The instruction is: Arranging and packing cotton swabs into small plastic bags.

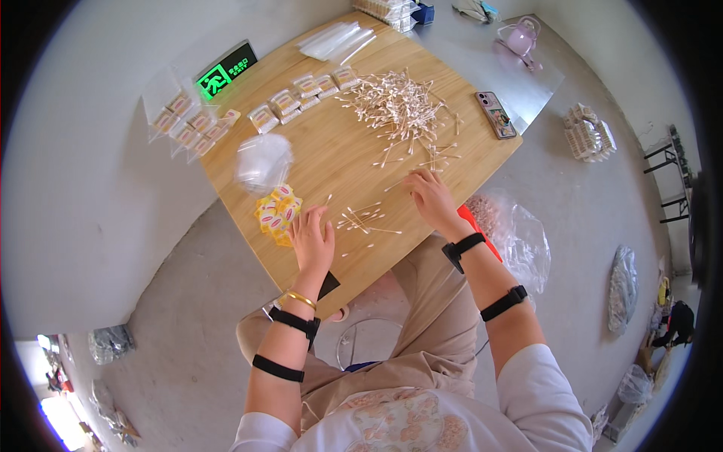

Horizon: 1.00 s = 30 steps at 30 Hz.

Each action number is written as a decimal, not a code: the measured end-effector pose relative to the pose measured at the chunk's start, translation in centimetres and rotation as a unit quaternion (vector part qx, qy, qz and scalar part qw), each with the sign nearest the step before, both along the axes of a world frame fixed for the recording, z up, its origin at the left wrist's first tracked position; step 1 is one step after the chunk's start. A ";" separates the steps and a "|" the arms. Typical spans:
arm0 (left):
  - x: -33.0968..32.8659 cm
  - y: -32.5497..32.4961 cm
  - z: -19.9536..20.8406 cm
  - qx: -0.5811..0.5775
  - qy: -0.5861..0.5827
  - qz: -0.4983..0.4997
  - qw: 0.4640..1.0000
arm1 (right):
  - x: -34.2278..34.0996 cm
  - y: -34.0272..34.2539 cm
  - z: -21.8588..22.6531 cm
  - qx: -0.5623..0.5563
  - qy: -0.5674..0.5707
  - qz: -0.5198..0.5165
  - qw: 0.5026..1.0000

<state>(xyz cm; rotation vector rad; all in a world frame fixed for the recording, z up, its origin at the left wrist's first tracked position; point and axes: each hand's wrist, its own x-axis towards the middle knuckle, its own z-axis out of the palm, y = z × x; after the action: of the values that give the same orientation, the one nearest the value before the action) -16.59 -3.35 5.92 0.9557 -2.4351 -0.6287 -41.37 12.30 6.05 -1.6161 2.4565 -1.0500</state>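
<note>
My left hand (312, 239) rests at the near edge of a pile of yellow-and-white printed labels (275, 209), fingers loosely stretched and apart. A single cotton swab stands out beside its fingertips. My right hand (433, 202) is bent at the table's right side, thumb and fingers drawn together at a cotton swab (392, 185) whose end sticks out to the left. Between the hands lies a small loose group of cotton swabs (361, 218). Farther back spreads a big heap of cotton swabs (399, 105), with stray ones trailing toward my right hand.
A row of filled small packs (285, 103) lines the table's (331, 154) back left. Nearer stands a stack of clear bags (263, 163); flat plastic sleeves (335, 41) lie at the far edge. A phone (495, 115) sits at the right corner. Below is a plastic bag (523, 241).
</note>
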 end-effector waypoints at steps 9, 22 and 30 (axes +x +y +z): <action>-2.4 -2.7 -0.5 0.001 -0.114 0.049 0.992 | -0.2 -3.6 -1.7 0.090 -0.152 -0.100 0.979; -5.3 -4.4 0.3 0.030 -0.152 -0.068 0.986 | 5.4 -6.0 -1.4 0.002 -0.190 0.030 0.981; 0.0 -0.4 2.0 -0.012 -0.008 -0.103 0.995 | 4.6 0.4 0.2 0.089 -0.119 0.040 0.988</action>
<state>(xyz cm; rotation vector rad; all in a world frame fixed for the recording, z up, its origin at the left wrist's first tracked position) -16.58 -3.73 7.91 0.7069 -2.5714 -0.6615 -36.77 12.73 6.25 -1.4308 2.2413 -0.9224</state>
